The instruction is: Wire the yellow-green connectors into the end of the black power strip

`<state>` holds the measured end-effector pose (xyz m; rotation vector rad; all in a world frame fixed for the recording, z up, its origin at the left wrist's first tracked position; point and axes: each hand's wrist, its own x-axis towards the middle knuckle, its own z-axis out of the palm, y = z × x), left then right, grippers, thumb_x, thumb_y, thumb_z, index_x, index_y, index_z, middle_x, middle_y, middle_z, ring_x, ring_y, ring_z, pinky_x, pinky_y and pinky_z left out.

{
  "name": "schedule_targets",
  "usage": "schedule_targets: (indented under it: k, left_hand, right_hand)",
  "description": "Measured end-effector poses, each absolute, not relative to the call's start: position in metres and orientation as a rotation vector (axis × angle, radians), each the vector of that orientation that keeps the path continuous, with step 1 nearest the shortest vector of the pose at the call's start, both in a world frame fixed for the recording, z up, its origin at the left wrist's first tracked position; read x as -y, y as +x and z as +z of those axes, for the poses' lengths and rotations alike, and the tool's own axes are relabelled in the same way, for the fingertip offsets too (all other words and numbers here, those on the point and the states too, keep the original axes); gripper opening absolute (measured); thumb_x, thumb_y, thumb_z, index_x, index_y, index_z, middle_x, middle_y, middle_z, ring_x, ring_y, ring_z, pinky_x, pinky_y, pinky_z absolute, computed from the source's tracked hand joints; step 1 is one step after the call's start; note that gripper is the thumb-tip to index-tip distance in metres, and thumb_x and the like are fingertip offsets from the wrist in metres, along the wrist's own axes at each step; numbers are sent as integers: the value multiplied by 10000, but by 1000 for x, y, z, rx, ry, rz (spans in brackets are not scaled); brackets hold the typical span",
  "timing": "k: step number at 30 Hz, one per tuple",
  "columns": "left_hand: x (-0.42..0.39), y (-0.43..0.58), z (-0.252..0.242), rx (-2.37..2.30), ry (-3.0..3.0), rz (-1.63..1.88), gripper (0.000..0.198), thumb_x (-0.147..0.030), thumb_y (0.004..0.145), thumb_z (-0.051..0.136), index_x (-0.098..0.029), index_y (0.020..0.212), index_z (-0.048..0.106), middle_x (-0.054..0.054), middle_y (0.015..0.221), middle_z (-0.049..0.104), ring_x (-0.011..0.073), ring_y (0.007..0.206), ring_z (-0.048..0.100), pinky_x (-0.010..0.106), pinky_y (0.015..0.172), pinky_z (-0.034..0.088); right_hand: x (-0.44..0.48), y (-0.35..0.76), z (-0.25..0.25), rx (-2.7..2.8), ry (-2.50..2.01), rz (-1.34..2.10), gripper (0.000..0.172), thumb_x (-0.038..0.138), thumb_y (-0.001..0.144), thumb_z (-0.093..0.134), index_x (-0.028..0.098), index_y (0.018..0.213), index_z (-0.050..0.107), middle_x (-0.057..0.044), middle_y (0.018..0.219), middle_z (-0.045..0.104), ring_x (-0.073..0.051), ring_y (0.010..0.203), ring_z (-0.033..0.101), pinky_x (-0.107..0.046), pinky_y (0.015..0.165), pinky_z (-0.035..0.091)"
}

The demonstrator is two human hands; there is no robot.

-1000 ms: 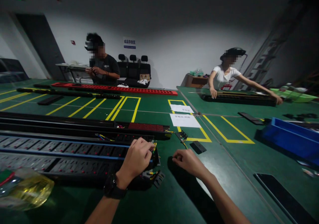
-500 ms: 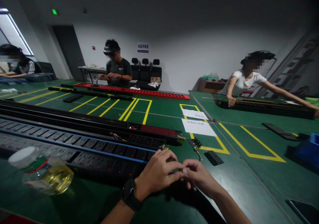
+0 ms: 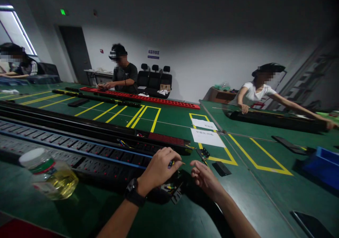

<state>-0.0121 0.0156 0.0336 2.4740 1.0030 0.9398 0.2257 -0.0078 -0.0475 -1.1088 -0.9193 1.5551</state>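
My left hand [image 3: 162, 169], with a black watch on its wrist, reaches over the right end of a long black power strip [image 3: 106, 174]. Its thumb and forefinger are pinched on a thin wire, whose copper-coloured tip [image 3: 183, 163] sticks out to the right. My right hand [image 3: 208, 179] is just right of that tip, fingers loosely bent and apart, with nothing visible in them. Below my left hand, short coloured wires [image 3: 168, 187] and a small grey part [image 3: 176, 196] show at the strip's end. My left palm hides much of that end.
A jar of yellow liquid [image 3: 54, 176] stands at left front. Behind the strip lie black rails [image 3: 79, 119], a small black module [image 3: 203, 154], a black block [image 3: 221, 168] and white papers [image 3: 208, 137]. A blue bin [image 3: 323, 167] and phone [image 3: 312, 224] are right. Three people sit around.
My hands have come apart: the left moved slightly left and up, the right stays to its right. The wire tip and the parts under my left hand now show.
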Motion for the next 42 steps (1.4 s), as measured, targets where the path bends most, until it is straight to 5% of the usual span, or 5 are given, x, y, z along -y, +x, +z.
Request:
schedule_targets:
  k: [14, 42]
  left_hand:
    - [-86, 0, 50, -1452, 2606, 256, 153, -227, 893, 593, -231, 922, 743, 65, 930, 782, 239, 892, 737, 316, 789, 518]
    - [-111, -1, 18, -1210, 2603, 291, 198, -310, 849, 602, -268, 909, 786, 32, 904, 804, 227, 842, 739, 286, 721, 490]
  right_hand:
    - [-3, 226, -44, 688, -1081, 1585, 397, 523, 820, 816, 184, 868, 614, 52, 582, 570, -61, 430, 470, -155, 397, 343]
    - [-8, 231, -56, 681, -1009, 1586, 480, 560, 691, 929, 155, 807, 696, 38, 577, 571, -58, 469, 479, -150, 422, 369]
